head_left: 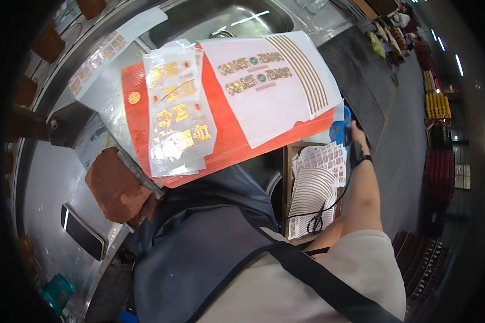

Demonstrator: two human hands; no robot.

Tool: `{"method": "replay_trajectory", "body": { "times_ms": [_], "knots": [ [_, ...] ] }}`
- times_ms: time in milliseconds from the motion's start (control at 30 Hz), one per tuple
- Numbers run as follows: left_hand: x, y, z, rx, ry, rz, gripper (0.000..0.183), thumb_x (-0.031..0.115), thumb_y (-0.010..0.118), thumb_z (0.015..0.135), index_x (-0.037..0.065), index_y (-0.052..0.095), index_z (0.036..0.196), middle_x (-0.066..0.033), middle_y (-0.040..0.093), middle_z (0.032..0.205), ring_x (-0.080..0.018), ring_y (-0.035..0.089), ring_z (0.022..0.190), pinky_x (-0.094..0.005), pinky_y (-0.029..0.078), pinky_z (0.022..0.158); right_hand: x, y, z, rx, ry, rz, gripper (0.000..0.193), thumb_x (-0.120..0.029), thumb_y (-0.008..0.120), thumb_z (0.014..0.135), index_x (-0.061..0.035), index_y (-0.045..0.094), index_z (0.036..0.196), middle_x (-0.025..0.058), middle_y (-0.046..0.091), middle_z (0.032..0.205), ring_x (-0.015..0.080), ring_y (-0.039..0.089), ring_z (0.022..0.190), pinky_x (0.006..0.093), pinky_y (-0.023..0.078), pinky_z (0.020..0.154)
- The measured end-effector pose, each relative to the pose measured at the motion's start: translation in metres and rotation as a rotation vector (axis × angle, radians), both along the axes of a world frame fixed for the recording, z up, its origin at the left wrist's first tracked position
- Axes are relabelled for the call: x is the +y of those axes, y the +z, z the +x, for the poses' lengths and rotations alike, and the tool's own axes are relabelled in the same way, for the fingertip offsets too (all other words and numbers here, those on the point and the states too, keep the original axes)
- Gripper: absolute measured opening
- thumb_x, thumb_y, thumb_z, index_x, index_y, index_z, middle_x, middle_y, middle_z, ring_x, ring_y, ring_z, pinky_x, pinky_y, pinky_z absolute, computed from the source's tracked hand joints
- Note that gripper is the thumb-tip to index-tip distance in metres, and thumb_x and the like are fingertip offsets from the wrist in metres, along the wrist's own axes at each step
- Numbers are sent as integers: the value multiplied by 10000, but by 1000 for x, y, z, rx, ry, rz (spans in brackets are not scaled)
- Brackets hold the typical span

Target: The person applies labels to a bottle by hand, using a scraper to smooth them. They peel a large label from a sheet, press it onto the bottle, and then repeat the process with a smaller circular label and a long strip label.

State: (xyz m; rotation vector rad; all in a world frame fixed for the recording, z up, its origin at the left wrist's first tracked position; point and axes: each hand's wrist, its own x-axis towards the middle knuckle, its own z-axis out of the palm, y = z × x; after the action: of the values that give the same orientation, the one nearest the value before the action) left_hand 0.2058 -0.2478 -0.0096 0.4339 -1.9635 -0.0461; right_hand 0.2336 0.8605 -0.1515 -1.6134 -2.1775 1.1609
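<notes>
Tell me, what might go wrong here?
The right hand is at a blue item close to the red board; a bump there could jog the board and shift the gold-patterned sheets lying on it.

A black cord lies over the striped sheets, near the right forearm, so it might drag or crease them.

The phone lies near the metal counter's edge and could perhaps get knocked off.

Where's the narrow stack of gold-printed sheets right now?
Head view, left of centre: the narrow stack of gold-printed sheets lies on the left part of the red board, just left of the larger white sheet.
</notes>
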Motion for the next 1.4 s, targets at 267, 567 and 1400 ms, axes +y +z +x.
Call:
{"method": "replay_trajectory", "body": {
  "times_ms": [267, 567, 1400],
  "knots": [
    [33, 37, -42, -51, -195, 119, 460, 360, 627, 972, -55, 622, 1171, -184, 637, 1095, -282, 564, 1056, -410, 439, 940, -103, -13, 115, -91, -206, -412, 405, -386, 646, 921, 16, 695, 920, 73, 668, 721, 126, 480, 500, 277, 364, 477],
    [43, 17, -39, -297, -373, 806, 475, 405, 617, 965, -25, 636, 1166, -191, 641, 1105, -275, 580, 1042, -421, 432, 951, -80, -78, 222, -577, -56, -189, 234, -128, 557, 917, 39, 651, 1052, 151, 688, 850, 234, 656, 635, 310, 510, 540],
    [-21, 21, -60, -1026, -602, 1584, 499, 454, 625, 945, 3, 650, 1156, -173, 652, 1111, -231, 595, 1033, -404, 435, 943, -60, 0, 127, -715, 566, -390, 360, -175, 691, 842, -90, 689, 1191, 64, 725, 953, 119, 613, 726, 303, 508, 669]
  ]
}}
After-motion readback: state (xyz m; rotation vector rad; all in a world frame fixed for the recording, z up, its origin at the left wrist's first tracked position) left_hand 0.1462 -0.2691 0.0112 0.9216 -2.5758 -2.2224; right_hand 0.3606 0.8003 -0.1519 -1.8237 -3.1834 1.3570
